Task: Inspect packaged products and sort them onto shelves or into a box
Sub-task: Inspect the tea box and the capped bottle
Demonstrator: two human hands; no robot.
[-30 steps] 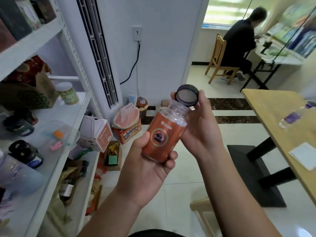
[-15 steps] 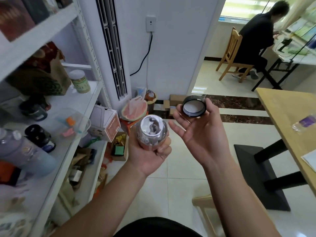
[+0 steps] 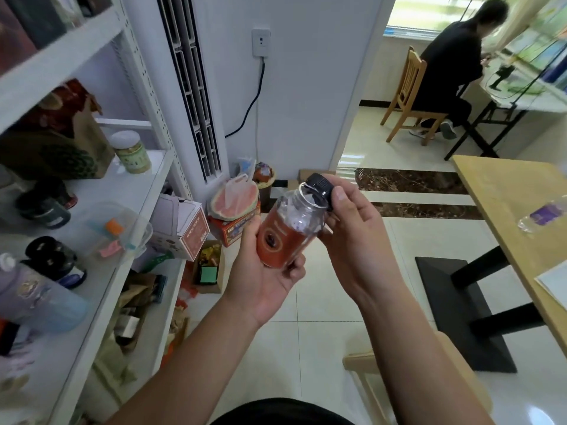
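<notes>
A clear plastic jar (image 3: pixel 288 231) with an orange-red label leans to the right in front of me, and my left hand (image 3: pixel 260 271) grips it around the body from below. My right hand (image 3: pixel 356 237) pinches the black screw lid (image 3: pixel 320 187) between thumb and fingers. The lid rests tilted on the far edge of the jar's open mouth, half covering it. White and dark contents show through the jar's clear upper part.
White shelves (image 3: pixel 129 191) on the left carry jars, a paper bag, bottles and a clear tub. Boxes (image 3: pixel 184 231) and clutter lie on the floor below. A wooden table (image 3: pixel 521 210) stands at right. A seated person (image 3: pixel 445 72) is far right.
The jar's mouth was pointed at me with the lid held apart to the right; now the jar tilts away and my right hand has brought the lid onto its mouth.
</notes>
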